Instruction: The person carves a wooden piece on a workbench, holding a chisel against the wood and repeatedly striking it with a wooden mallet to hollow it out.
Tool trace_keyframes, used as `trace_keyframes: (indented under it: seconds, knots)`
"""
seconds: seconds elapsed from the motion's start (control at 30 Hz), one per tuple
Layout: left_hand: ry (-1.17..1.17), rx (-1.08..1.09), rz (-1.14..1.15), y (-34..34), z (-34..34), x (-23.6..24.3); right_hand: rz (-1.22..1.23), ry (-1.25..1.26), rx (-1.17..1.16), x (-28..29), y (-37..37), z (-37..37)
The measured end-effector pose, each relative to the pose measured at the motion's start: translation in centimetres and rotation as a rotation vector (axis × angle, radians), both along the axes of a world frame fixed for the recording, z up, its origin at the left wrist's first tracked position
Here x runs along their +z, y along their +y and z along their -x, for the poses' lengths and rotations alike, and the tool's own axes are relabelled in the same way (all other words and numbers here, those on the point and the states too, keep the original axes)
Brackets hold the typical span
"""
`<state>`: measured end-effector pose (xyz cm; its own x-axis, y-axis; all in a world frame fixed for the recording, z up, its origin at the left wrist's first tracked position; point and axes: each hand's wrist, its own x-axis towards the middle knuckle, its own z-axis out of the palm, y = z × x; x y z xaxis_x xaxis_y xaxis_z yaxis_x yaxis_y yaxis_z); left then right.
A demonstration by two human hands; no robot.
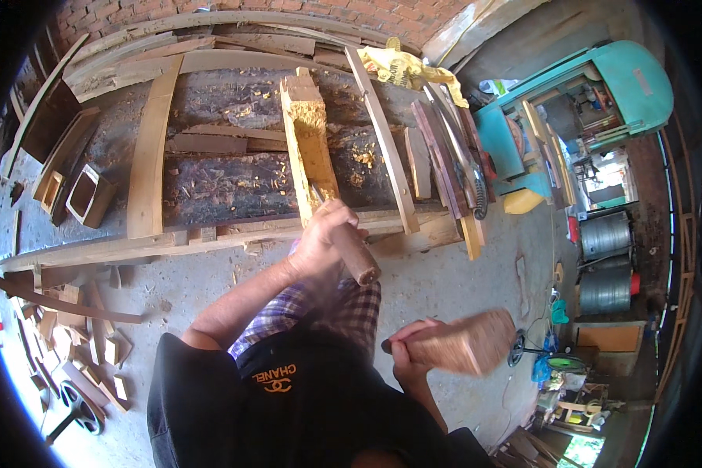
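My left hand (320, 240) is closed round the thick brown handle of a chisel (356, 256). The chisel's metal blade points away from me, its end at the near part of a long yellowish timber (313, 148). That timber has a trough cut into its upper face, rough and chipped at the far end. It lies lengthwise away from me across a dark workbench (226, 178). Off to the lower right, my right hand (410, 349) grips a wooden mallet (469, 343), whose head is blurred by motion and apart from the chisel.
Wood chips lie scattered over the bench. Boards (154, 148) rest to the left of the timber, beside a hollow wooden block (90, 195). On the right are a narrow strip (386, 144), a handsaw (460, 148) and a turquoise bandsaw (636, 86). Offcuts (78, 335) litter the floor at left.
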<state>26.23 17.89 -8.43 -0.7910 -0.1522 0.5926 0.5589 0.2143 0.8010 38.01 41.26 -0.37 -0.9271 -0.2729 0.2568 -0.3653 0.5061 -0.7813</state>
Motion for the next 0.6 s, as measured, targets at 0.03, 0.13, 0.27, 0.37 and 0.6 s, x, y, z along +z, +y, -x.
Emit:
trace_keyframes:
  seconds: [0.03,0.13,0.27,0.37,0.6]
  knots:
    - [-0.036,-0.005,0.0,0.2,-0.2,0.3,0.002,0.023,0.027,0.5,0.4,0.2]
    - [-0.039,-0.016,-0.033,1.1,-1.2,1.5,-0.311,0.156,0.092,0.8,0.9,0.0]
    - [-0.03,0.01,-0.035,1.5,-2.3,3.0,0.249,-0.227,-0.094,-1.0,0.7,-1.0]
    - [-0.04,0.024,-0.039,1.5,-2.6,3.5,0.264,-0.228,-0.168,-2.1,1.1,-1.6]
    - [-0.036,0.022,-0.088,1.7,-2.6,3.5,0.253,-0.163,-0.102,-2.6,1.9,-1.7]
